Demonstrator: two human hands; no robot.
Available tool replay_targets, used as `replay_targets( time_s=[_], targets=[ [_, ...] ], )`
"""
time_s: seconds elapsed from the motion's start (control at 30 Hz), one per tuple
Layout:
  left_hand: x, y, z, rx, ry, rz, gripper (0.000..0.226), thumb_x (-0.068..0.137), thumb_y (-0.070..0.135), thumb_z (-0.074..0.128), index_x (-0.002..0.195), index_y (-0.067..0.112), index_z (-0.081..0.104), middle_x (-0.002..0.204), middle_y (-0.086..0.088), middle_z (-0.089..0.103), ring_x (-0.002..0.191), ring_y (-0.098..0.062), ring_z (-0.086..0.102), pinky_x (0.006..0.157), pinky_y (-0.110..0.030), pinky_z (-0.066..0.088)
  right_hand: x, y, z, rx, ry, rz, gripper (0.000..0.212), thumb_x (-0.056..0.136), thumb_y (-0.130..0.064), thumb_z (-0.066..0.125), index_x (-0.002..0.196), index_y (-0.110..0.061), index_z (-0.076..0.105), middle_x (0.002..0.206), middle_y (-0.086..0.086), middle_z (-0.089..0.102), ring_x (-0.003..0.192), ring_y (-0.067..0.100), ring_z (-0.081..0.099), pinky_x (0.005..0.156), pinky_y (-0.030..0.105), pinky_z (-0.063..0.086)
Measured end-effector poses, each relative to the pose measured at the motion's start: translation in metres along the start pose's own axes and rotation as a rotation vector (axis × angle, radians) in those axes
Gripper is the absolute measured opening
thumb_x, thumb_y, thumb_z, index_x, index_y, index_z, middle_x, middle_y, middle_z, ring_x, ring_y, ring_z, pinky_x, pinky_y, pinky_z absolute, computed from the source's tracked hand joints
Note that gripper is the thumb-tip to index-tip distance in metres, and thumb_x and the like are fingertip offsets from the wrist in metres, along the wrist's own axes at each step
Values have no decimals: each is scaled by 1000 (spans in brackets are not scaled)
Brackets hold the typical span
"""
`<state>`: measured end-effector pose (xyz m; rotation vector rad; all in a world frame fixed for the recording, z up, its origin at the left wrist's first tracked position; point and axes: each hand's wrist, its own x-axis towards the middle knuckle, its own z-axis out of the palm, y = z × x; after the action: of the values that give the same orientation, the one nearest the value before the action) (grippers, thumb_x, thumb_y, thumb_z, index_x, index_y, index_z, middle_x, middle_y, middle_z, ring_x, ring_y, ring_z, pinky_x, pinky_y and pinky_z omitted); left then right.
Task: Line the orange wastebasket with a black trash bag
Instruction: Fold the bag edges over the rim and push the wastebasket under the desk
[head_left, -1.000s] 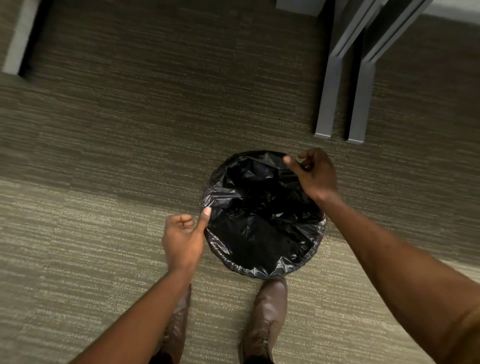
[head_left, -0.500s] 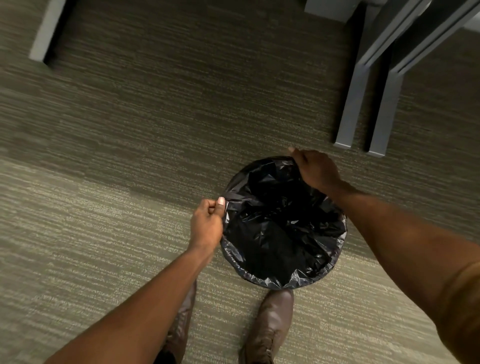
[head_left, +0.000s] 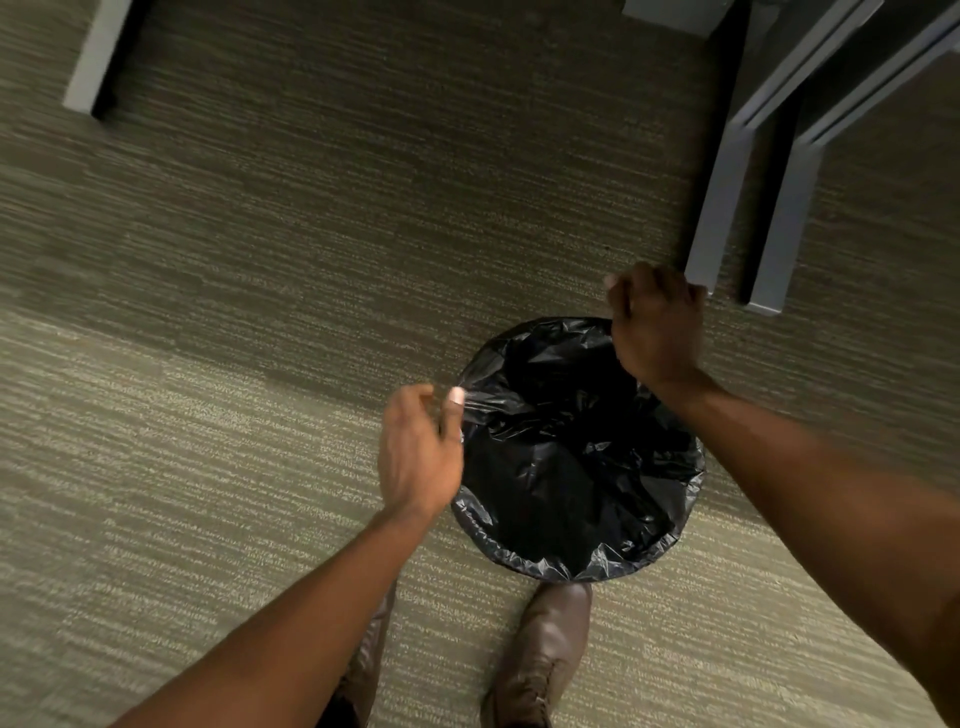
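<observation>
A black trash bag (head_left: 576, 467) fills a round wastebasket standing on the carpet, its edge folded over the rim all the way around; no orange of the basket shows. My left hand (head_left: 418, 449) pinches the bag's edge at the left side of the rim between thumb and fingers. My right hand (head_left: 657, 322) is closed on the bag's edge at the far right of the rim, knuckles up.
Two grey metal table legs (head_left: 719, 208) stand just beyond the basket at the right. Another grey leg (head_left: 96, 57) is at the far left. My two brown shoes (head_left: 540, 654) stand just in front of the basket on the striped carpet.
My left hand closed on the bag's left edge. My right hand shifted along the far rim, still gripping. The view moved, so the basket sits further right.
</observation>
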<state>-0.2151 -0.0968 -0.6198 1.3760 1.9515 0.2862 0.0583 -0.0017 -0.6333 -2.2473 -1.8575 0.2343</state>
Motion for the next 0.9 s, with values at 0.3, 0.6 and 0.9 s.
replay_targets(
  time_s=[0.3,0.6,0.9],
  targets=[
    [-17,18,33,870,-113,808,90,110,61,30,169,-5,15,181,-24,-14,168,-36,-21,137,-54,-9,-47,-32,19,-206,-294,-641,64,115,-36,34,170,-5,24,179,19,20,165,38,22,133,54,19],
    [-13,-11,25,911,-138,641,111,103,77,30,169,-3,-10,176,-22,-33,166,-39,-28,136,-60,10,-42,21,17,-295,-332,-406,95,106,-74,22,170,-5,12,172,25,31,154,44,38,124,57,34],
    [-12,-12,28,656,-134,625,116,99,74,49,171,0,-5,177,-25,-28,168,-45,-11,118,-62,49,-75,73,-7,127,-397,58,93,101,-75,36,169,-16,15,163,25,40,146,45,46,116,60,46]
  ],
)
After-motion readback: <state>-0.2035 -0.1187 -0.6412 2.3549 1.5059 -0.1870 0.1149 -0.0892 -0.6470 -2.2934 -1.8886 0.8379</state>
